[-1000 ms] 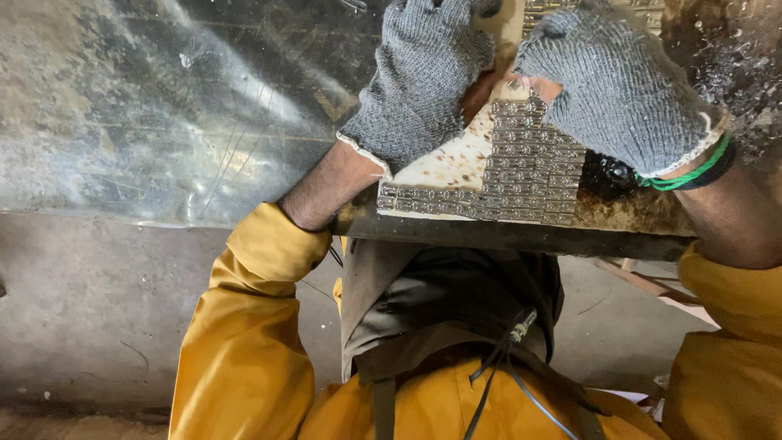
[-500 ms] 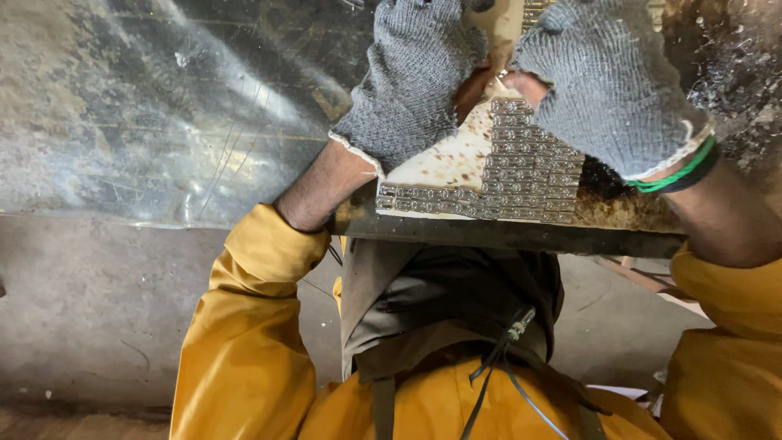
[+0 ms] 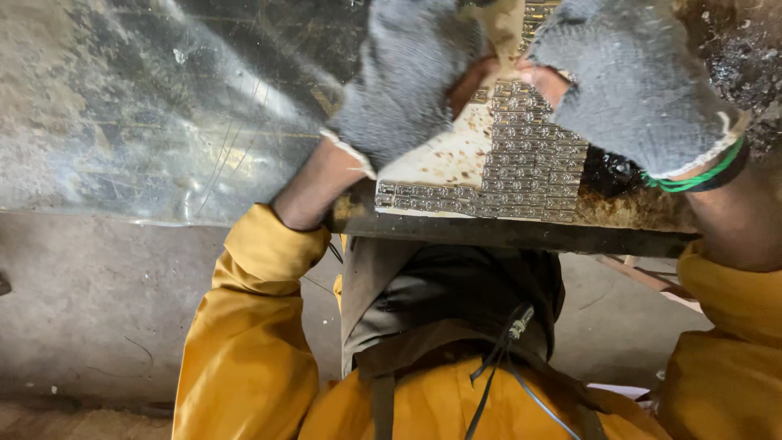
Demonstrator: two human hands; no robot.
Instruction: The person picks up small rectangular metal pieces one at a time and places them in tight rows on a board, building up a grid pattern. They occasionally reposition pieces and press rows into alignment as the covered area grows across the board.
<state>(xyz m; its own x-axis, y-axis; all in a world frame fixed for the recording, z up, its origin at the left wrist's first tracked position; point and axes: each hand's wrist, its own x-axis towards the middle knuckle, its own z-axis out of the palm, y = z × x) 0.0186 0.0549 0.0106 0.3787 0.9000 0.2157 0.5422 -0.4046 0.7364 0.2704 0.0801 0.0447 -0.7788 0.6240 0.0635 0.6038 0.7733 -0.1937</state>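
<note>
L hand (image 3: 407,81) + R hand (image 3: 635,81) | gloved | gripping studded sheet (image 3: 521,171) | on bench edge (image 3: 521,235)

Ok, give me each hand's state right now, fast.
Left hand: gloved, closed on the pale studded sheet.
Right hand: gloved, closed on the same sheet.

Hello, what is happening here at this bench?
A person in yellow sleeves and grey knitted gloves works at the edge of a dirty metal bench. Both the left hand and the right hand press on a pale sheet covered with rows of small metal pieces. The fingertips meet near the sheet's top. A clear plastic sheet lies to the left.
</note>
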